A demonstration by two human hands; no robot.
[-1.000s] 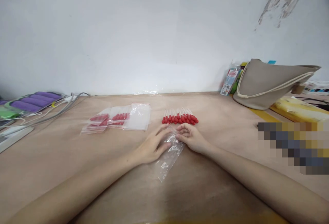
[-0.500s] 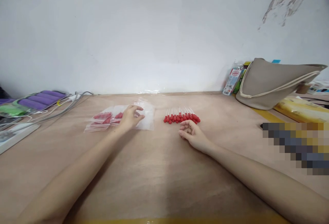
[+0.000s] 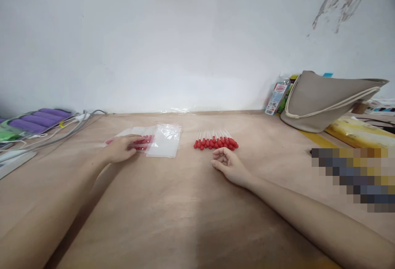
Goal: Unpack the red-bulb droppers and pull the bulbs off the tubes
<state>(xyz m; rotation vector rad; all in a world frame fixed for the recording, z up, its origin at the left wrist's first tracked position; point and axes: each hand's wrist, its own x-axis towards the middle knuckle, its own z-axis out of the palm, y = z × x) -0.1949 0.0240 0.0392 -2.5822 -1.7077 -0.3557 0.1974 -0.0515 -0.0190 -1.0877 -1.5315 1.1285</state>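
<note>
Brown worktop [image 3: 173, 215] below a white wall [image 3: 185, 42], left to right. At far left, purple pack [image 3: 41, 120] near the wall, with white object [image 3: 19, 164] nearer the front, at the edge of view. Just beside both, grey and white cables [image 3: 73, 124], running back toward the wall. Next, left hand [image 3: 119, 149], palm down over the left portion of the filled bags [image 3: 144, 142]; fingers slightly bent, thumb and fingertips apart, hence partly open; contact with the film unclear. Past the fingertips, red heads showing through clear film. Directly adjoining at right, flat bags [image 3: 164, 143], pale and glossy. Farther right, loose sticks [image 3: 216, 140] lying in a row-like heap, pale shafts toward the wall, red heads toward the front. Just in front of the heads, right hand [image 3: 231, 166], fingers loosely curled, half open, holding nothing visible. Well apart at right, labelled bottle [image 3: 275, 98], grey-beige drawstring bag [image 3: 322, 102] and yellow pack [image 3: 354, 134].
</note>
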